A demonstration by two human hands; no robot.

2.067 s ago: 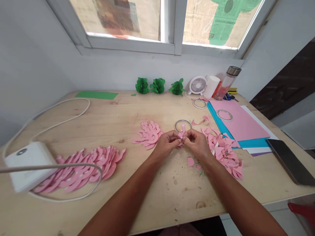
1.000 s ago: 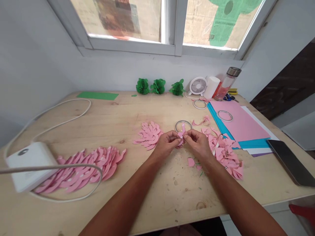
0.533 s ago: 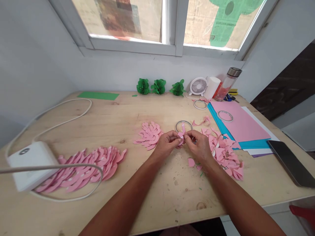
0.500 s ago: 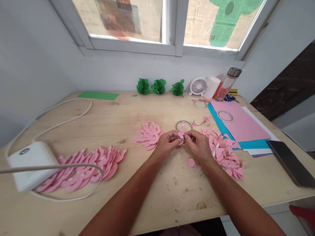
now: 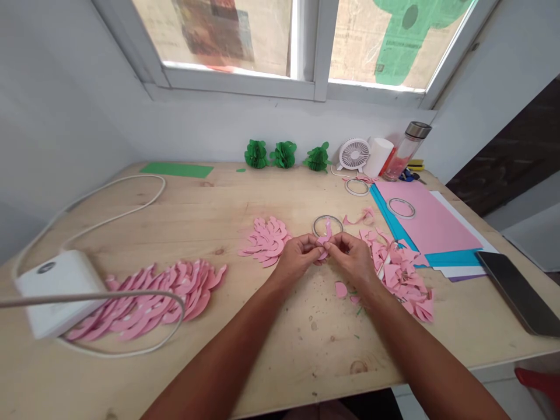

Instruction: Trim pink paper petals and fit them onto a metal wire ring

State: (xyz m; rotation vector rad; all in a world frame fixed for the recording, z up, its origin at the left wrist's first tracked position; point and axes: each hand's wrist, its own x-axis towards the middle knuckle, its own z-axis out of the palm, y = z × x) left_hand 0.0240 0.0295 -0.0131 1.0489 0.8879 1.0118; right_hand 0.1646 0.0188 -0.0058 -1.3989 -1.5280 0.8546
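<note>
Between my two hands is a small curved pink paper cutout [image 5: 325,238], its narrow end pointing up. My left hand [image 5: 300,255] pinches it from the left with thumb and fingers. My right hand [image 5: 351,254] is closed on its right side, fingertips close to my left thumb. Just behind the cutout lies a roll of tape [image 5: 328,219], partly hidden by it. A fanned pile of pink cutouts [image 5: 266,240] sits left of my left hand. Pink paper scraps [image 5: 405,280] are heaped beside my right forearm.
A larger row of pink cutouts [image 5: 170,297] lies left, near a white box [image 5: 61,294] with a looping cable. Green paper shapes [image 5: 284,154], a small fan [image 5: 354,154] and a glass bottle [image 5: 406,151] line the back. Coloured sheets [image 5: 437,219] and a phone [image 5: 520,289] lie right.
My right thumb and fingers have shifted slightly left, pressing onto the cutout closer to my left thumb. The piles on the table look the same.
</note>
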